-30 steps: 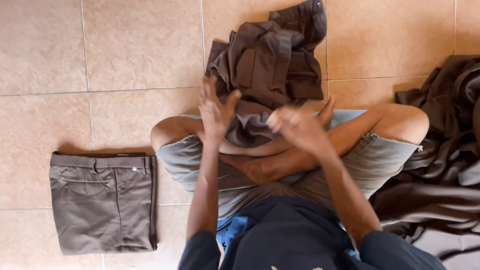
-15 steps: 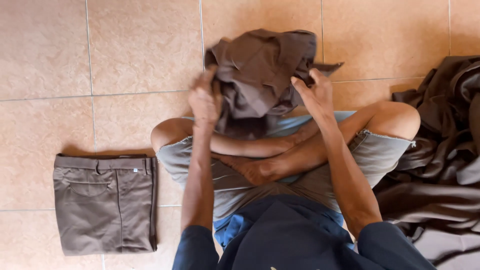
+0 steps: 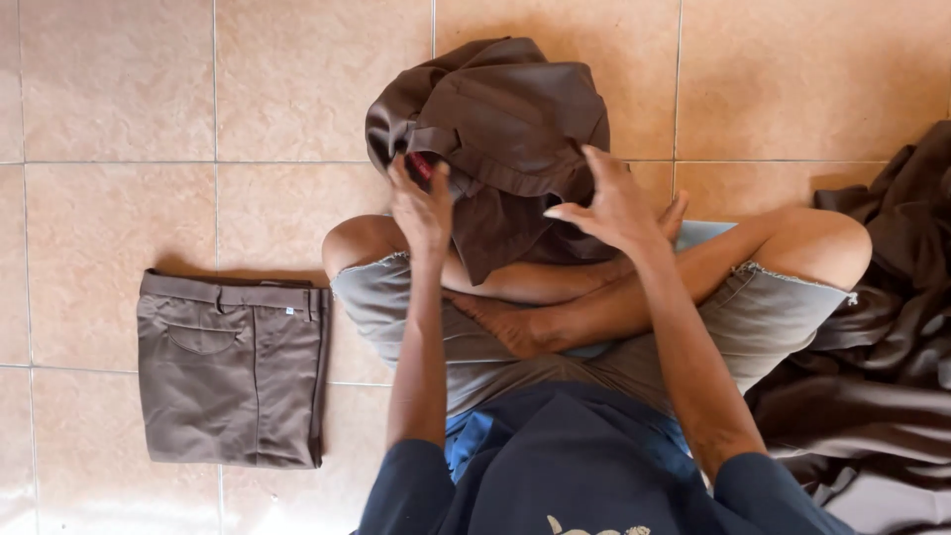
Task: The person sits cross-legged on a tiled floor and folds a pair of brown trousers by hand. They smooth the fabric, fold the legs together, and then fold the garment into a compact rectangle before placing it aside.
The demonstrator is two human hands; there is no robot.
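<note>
The tiled floor (image 3: 119,89) fills the view, pale peach squares with thin grout lines. A person sits cross-legged on it near the bottom edge, in grey cut-off shorts (image 3: 396,307) and a dark blue top (image 3: 575,466), bare feet tucked between the shins.

Along the floor's right edge lies a heap of dark brown cloth (image 3: 882,376), loose and rumpled, touching the person's right knee.

Toward the left edge, well apart from the hands, a pair of grey-brown trousers (image 3: 230,372) lies folded into a neat rectangle, waistband at the top and a back pocket showing.

In front of the knees, toward the floor's top edge, a bunched brown garment (image 3: 495,129) is held up above the crossed legs. It is crumpled into a rounded mass with a band or hem running across it and a flap hanging down over the shins.

The left hand (image 3: 421,203) is at the garment's lower left edge, fingers together and pinched on the cloth. The right hand (image 3: 614,203) is at its lower right side, fingers (image 3: 594,163) spread and curled, tips touching the fabric; whether they grip it cannot be told.
</note>
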